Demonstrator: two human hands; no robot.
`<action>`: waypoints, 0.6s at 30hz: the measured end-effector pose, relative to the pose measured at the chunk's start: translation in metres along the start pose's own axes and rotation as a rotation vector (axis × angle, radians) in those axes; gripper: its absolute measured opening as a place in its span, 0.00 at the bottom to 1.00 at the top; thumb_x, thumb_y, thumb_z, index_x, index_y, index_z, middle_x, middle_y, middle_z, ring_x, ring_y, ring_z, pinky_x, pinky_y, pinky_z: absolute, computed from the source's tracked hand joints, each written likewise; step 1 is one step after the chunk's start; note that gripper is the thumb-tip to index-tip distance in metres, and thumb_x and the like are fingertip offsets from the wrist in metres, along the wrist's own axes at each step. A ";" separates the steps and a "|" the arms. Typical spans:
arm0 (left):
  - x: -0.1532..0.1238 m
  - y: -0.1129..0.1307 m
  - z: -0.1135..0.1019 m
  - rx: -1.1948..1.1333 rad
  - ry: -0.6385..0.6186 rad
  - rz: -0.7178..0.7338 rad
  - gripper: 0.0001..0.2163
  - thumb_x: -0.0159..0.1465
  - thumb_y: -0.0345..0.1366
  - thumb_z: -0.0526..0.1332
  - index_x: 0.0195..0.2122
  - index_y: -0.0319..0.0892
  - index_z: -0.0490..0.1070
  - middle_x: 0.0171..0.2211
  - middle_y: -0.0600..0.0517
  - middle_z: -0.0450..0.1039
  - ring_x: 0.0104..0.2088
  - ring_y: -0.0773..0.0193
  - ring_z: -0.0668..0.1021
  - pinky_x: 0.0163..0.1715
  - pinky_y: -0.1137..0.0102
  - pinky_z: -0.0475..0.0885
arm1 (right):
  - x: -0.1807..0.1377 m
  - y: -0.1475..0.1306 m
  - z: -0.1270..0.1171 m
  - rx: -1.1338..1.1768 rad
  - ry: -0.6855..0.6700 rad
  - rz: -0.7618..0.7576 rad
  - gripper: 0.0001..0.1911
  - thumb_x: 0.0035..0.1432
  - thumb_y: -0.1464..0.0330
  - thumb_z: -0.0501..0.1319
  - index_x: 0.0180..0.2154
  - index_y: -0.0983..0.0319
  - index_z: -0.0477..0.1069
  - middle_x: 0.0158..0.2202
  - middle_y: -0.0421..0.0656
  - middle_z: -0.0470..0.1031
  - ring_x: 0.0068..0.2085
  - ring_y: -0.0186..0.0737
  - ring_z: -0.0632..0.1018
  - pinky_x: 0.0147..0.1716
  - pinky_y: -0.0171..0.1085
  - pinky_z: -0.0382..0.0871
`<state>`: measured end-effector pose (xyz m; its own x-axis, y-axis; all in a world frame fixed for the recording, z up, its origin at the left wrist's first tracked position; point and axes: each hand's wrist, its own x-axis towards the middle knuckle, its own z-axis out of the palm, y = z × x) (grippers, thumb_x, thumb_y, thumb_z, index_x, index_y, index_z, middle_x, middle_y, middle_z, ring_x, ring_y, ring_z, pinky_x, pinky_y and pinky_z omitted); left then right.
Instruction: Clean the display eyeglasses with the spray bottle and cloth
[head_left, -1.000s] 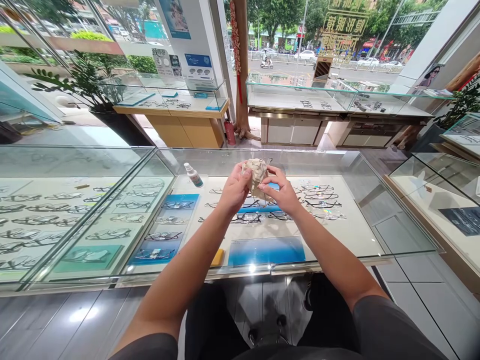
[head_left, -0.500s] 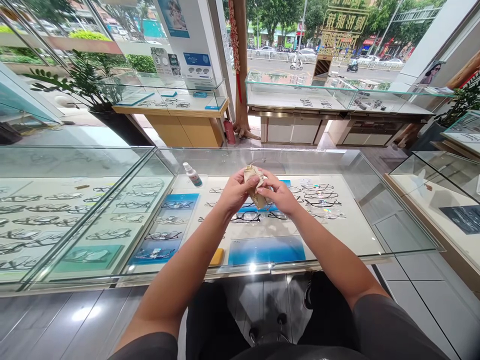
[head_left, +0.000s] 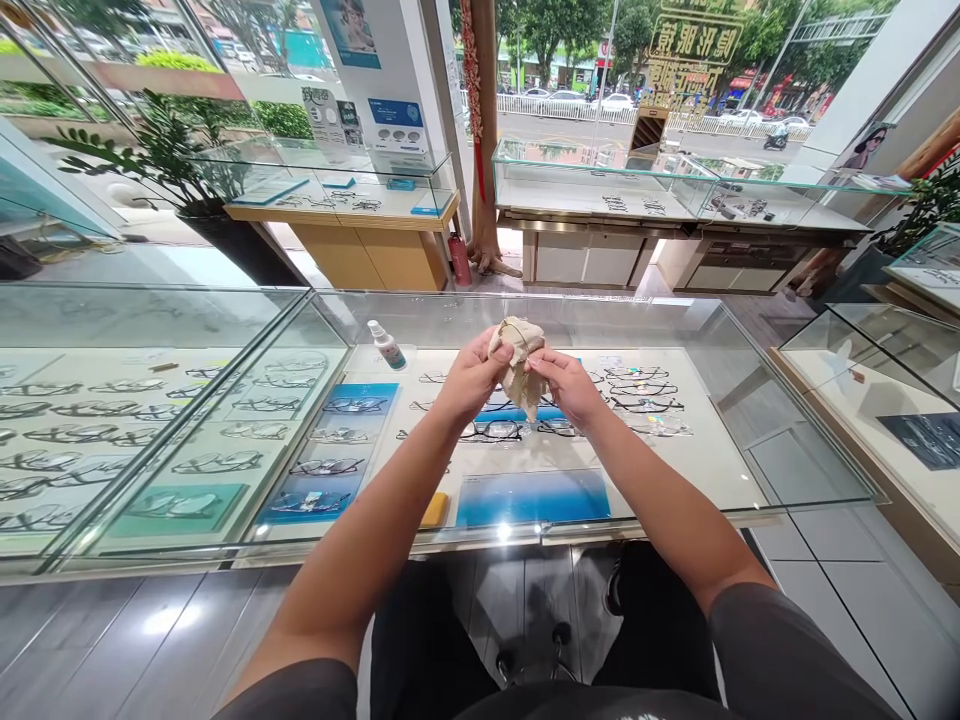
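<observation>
A crumpled beige cloth [head_left: 519, 365] is held up above the glass counter, between my two hands. My left hand [head_left: 478, 375] pinches its left side, thumb on top. At the right edge, the fingers of my right hand [head_left: 564, 380] are closed on the cloth. A thin dark curved line crosses the top of the cloth; whether it is part of a pair of glasses I cannot make out. A white spray bottle [head_left: 387, 345] stands on the counter, left of my hands. Under the glass below them lie eyeglasses [head_left: 491, 431] in rows.
The glass display counter [head_left: 720, 470] spans the width in front of me. Inside are blue display mats [head_left: 532, 500] and a yellow block [head_left: 434, 510]. Another showcase [head_left: 892, 380] stands at right. Beyond are more showcases [head_left: 585, 190], a potted plant [head_left: 180, 180] and a fire extinguisher [head_left: 459, 260].
The cloth has been opened out and turned, with more of it spread upward and hanging down. My right hand has shifted slightly right, its fingers now pinching the cloth's edge.
</observation>
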<state>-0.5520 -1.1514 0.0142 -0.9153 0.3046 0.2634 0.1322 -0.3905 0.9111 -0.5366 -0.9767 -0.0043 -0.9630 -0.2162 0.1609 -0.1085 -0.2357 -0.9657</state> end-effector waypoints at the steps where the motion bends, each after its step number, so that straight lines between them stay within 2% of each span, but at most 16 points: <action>1: -0.001 0.000 0.001 -0.003 0.006 0.001 0.27 0.58 0.50 0.82 0.51 0.41 0.80 0.38 0.49 0.83 0.34 0.62 0.80 0.37 0.69 0.75 | 0.000 0.000 0.001 0.019 -0.003 0.010 0.25 0.52 0.43 0.75 0.32 0.58 0.80 0.41 0.44 0.80 0.45 0.46 0.78 0.50 0.45 0.74; 4: -0.003 -0.004 0.004 0.008 0.081 0.031 0.25 0.56 0.48 0.83 0.48 0.41 0.80 0.36 0.50 0.83 0.32 0.64 0.80 0.35 0.70 0.75 | -0.002 0.001 0.004 0.043 -0.027 0.017 0.26 0.50 0.43 0.76 0.32 0.58 0.80 0.39 0.43 0.79 0.43 0.44 0.76 0.48 0.43 0.73; 7: -0.003 -0.010 0.006 0.031 0.156 0.076 0.22 0.57 0.52 0.82 0.39 0.41 0.79 0.29 0.53 0.78 0.27 0.67 0.76 0.31 0.72 0.72 | -0.005 0.002 0.008 0.009 -0.056 -0.015 0.24 0.53 0.44 0.76 0.32 0.58 0.81 0.39 0.41 0.77 0.42 0.42 0.74 0.47 0.41 0.71; 10: -0.001 -0.014 0.004 0.028 0.208 0.092 0.24 0.58 0.56 0.80 0.35 0.41 0.77 0.27 0.53 0.77 0.26 0.67 0.75 0.29 0.72 0.70 | -0.006 0.004 0.011 -0.003 -0.060 -0.041 0.23 0.55 0.45 0.75 0.32 0.58 0.82 0.40 0.42 0.76 0.41 0.41 0.74 0.47 0.42 0.71; 14: 0.004 -0.012 -0.001 0.010 0.179 0.027 0.26 0.58 0.60 0.79 0.39 0.41 0.79 0.31 0.51 0.80 0.30 0.64 0.79 0.33 0.70 0.74 | -0.004 0.003 0.008 -0.017 -0.007 -0.048 0.23 0.54 0.44 0.75 0.32 0.58 0.82 0.40 0.43 0.77 0.42 0.43 0.74 0.49 0.44 0.72; 18: 0.003 -0.004 -0.004 0.101 0.112 0.016 0.26 0.56 0.53 0.82 0.46 0.40 0.81 0.37 0.50 0.84 0.35 0.63 0.81 0.38 0.70 0.76 | 0.000 -0.003 0.000 -0.041 0.062 -0.110 0.22 0.53 0.45 0.76 0.30 0.57 0.81 0.50 0.45 0.79 0.54 0.49 0.77 0.60 0.47 0.70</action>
<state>-0.5564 -1.1521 0.0103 -0.9487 0.1980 0.2467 0.1799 -0.3035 0.9357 -0.5362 -0.9761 -0.0016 -0.9580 -0.1323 0.2544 -0.2228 -0.2152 -0.9508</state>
